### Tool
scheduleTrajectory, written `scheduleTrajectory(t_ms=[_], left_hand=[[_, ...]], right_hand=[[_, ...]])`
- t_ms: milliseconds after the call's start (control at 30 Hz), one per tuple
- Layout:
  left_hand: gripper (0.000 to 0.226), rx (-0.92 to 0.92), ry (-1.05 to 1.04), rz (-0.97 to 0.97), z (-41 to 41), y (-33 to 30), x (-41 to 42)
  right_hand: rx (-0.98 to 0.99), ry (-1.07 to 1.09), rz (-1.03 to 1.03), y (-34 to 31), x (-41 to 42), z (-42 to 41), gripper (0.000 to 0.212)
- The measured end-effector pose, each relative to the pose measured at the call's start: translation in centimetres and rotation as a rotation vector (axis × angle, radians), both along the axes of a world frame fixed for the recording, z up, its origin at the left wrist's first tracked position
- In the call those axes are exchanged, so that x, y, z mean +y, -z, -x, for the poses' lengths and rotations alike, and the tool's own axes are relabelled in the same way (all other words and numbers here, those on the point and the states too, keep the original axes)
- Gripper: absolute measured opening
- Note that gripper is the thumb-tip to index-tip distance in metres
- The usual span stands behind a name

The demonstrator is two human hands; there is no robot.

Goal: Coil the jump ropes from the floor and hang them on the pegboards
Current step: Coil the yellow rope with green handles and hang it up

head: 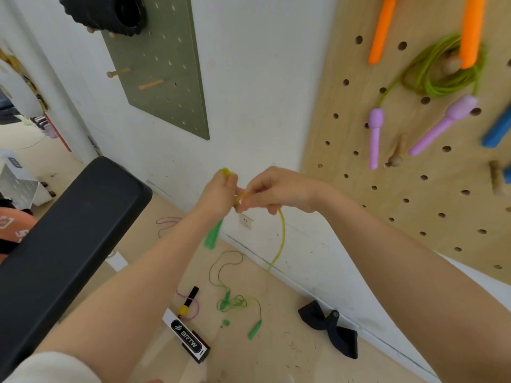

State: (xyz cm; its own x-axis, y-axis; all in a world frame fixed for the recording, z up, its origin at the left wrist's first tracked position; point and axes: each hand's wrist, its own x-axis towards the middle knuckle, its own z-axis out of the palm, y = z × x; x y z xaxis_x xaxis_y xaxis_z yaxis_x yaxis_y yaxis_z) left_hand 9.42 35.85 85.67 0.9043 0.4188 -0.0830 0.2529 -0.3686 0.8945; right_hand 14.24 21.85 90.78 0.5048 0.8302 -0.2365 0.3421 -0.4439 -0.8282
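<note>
Coiling underway: left hand [221, 189] clenches the gathered loops of the yellow rope [281, 239] with a green handle [212, 236] dangling, right hand [272, 192] pinches the strand, seemingly feeding another loop before hanging on the pegboard [414, 189].

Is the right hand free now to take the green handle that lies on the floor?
Probably not: the right hand pinches the yellow-green rope, and the green handle lies far below on the floor.
</note>
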Motion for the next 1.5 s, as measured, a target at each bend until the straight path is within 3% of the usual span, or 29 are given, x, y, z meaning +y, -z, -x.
scheduleTrajectory(t_ms=[100,167,233,400,500,567,633,700,833,900,967,1067,1167,1233,1367,1500], left_hand=[[0.054,-0.031,0.279,0.428,1.3,-1.1,-1.2],[0.06,-0.014,0.474,0.658,2.1,-2.1,-1.7],[0.053,-0.023,0.512,0.725,2.6,-2.9,-2.0],[0.03,-0.076,0.531,0.576,3.6,-4.1,-1.9],[0.027,-0.1,0.556,0.759,4.3,-4.8,-2.6],[0.029,-0.22,0.505,0.98,4.1,-5.2,-3.5],[0.031,-0.372,0.356,1.074,3.1,-5.4,-4.1],[0.031,-0.427,0.183,0.962,1.9,-5.0,-4.2],[0.027,-0.278,-0.046,0.344,0.9,-2.0,-3.4],[0.034,-0.223,-0.085,0.175,1.0,-0.4,-2.6],[0.035,-0.162,-0.056,0.128,1.3,0.6,-1.7],[0.03,-0.13,0.074,0.255,2.2,1.1,-1.5],[0.052,-0.131,0.235,0.473,3.3,-0.4,-2.1],[0.055,-0.145,0.329,0.65,3.8,-2.1,-2.4],[0.038,-0.378,0.381,0.784,3.9,-4.7,-2.0],[0.032,-0.499,0.259,0.861,2.8,-4.4,-0.5]], right_hand=[[-0.12,0.191,-0.239,0.0,-0.7,-0.3,0.013],[-0.098,0.282,-0.381,0.3,-1.3,-0.5,0.015],[-0.05,0.265,-0.447,0.7,-1.8,-0.4,0.016],[-0.034,0.344,-0.462,1.2,-2.4,-0.4,0.017],[0.087,0.331,-0.464,1.7,-2.9,-0.1,0.029],[0.122,0.317,-0.391,2.2,-3.2,0.5,0.043],[0.067,0.242,-0.247,3.3,-3.2,1.2,0.046],[0.039,0.194,-0.126,3.7,-3.2,1.9,0.036],[-0.203,0.032,0.113,1.9,-3.0,2.4,0.024],[-0.249,-0.007,0.08,0.8,-3.0,2.5,0.019],[-0.2,0.045,-0.038,-0.2,-3.1,2.5,0.015],[-0.203,0.229,-0.202,-1.1,-2.7,1.7,0.011],[-0.248,0.465,-0.358,-1.1,-1.6,0.2,0.014],[-0.245,0.515,-0.395,-0.7,-0.9,-0.4,0.02],[-0.16,0.481,-0.346,1.2,0.2,-0.6,0.043],[-0.105,0.32,-0.101,2.0,1.9,0.8,0.04]])
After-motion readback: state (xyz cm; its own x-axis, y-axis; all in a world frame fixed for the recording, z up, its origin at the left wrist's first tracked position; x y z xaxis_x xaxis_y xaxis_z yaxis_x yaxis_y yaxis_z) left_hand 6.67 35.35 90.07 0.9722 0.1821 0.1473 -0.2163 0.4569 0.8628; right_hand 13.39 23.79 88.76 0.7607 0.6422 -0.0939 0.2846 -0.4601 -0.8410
